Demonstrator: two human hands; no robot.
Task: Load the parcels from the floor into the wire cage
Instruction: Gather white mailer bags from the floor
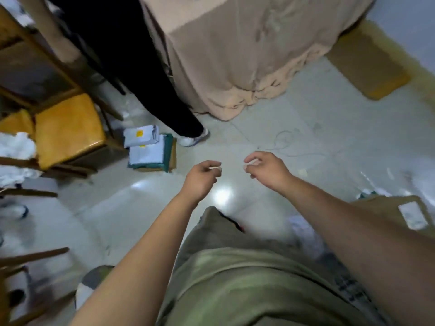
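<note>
Two bare forearms extend forward over the wearer's olive garment (235, 278). The left hand (202, 177) and the right hand (266, 168) hang side by side above the pale tiled floor (141, 220), apart from each other. The fingers of each are loosely curled and neither grasps anything. At the right edge, beside the right forearm, a brown parcel (381, 208) bearing a white label lies on the floor. Ahead and to the left of the left hand, a small stack of parcels (147, 151) rests on the floor: white bags on a green and brown package. It sits just beside a wooden chair with a yellow seat (68, 128). Beyond the stack stands another person's white shoe (193, 138) under a black trouser leg. Farther back are a table draped in beige cloth (235, 55) and a cardboard box (367, 60). The picture is motion-blurred.
</note>
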